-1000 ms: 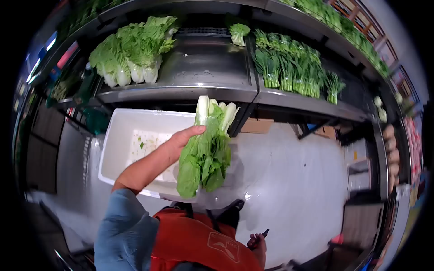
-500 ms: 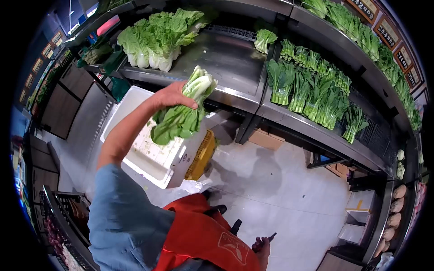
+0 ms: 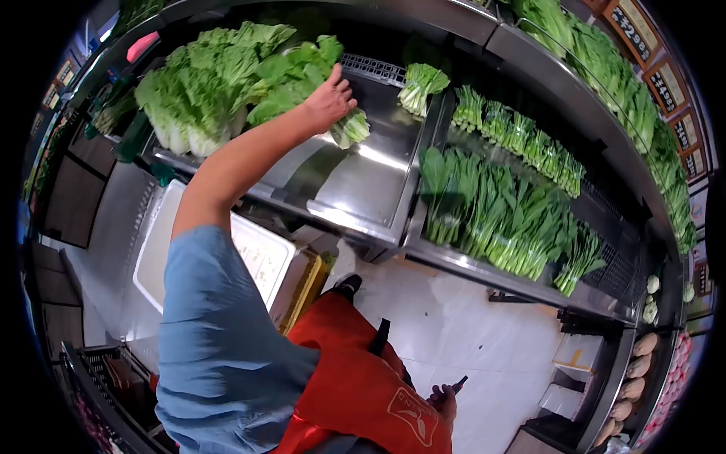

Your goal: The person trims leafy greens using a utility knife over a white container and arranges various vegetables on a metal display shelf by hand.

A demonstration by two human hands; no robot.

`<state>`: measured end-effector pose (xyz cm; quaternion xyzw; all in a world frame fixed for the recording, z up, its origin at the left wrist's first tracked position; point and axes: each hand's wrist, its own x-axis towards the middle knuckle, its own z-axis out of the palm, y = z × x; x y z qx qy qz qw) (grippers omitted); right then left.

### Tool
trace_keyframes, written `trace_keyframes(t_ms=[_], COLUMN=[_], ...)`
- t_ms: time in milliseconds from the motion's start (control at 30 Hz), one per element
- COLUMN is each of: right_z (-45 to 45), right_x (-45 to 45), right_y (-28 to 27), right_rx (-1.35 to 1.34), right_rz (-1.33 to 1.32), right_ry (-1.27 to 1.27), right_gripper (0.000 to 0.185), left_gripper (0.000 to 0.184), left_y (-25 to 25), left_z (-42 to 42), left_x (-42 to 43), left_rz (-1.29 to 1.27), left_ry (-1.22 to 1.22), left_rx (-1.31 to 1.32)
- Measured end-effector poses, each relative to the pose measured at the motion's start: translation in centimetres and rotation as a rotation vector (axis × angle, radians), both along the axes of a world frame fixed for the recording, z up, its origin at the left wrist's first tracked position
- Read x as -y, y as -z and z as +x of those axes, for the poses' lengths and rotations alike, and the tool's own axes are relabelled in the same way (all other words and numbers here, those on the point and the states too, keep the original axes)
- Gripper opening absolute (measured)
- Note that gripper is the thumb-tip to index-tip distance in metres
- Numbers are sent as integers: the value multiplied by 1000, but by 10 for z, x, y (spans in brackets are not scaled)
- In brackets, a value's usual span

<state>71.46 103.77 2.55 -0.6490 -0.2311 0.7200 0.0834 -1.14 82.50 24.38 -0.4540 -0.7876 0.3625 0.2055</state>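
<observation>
My left hand point(image 3: 330, 104) is wrapped over a bunch of leafy greens point(image 3: 351, 129) at the metal display shelf point(image 3: 367, 178). Its pale cut stem ends point toward me, and its leaves reach back beside the big heads of leafy cabbage point(image 3: 193, 94). The palm hides the middle of the bunch, and I cannot tell whether it fully rests on the metal. Low at my right side, my right hand point(image 3: 445, 401) is closed around a slim dark tool point(image 3: 460, 384), whose kind I cannot make out.
A white foam box point(image 3: 265, 253) and a yellow crate point(image 3: 306, 291) stand below the shelf. A small bunch of greens point(image 3: 422, 88) lies at the shelf's right back. Tied green bunches point(image 3: 507, 212) fill the neighbouring rack, with price signs point(image 3: 635, 34) above. Brown melon-like produce point(image 3: 637, 367) sits at far right.
My left hand has carried the bunch from above the foam box forward onto the shelf area, beside the cabbages. I have stepped nearer the shelf. My right hand still holds the dark tool.
</observation>
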Motion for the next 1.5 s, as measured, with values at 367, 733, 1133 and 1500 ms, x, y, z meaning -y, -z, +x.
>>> trace_keyframes(t_ms=[367,733,1133,1500], right_z=[-153,-179,-186,-194], right_x=[-15,-57,-61,-56], right_y=[-27,-21,-17,-11], right_rx=[152,142,165,135], right_rz=[-112,-60,-75,-118], right_ry=[-17,7,19,-8], right_gripper=[29,37,37,41], left_gripper=[24,95,109,106], left_y=[7,16,110,126], left_z=[-201,-192,-247,-268], left_x=[-150,-102,-152,-170], left_rz=[-348,1096,1704,1519], left_ry=[588,-132,-465,-410], left_rx=[-146,307,1083,1139])
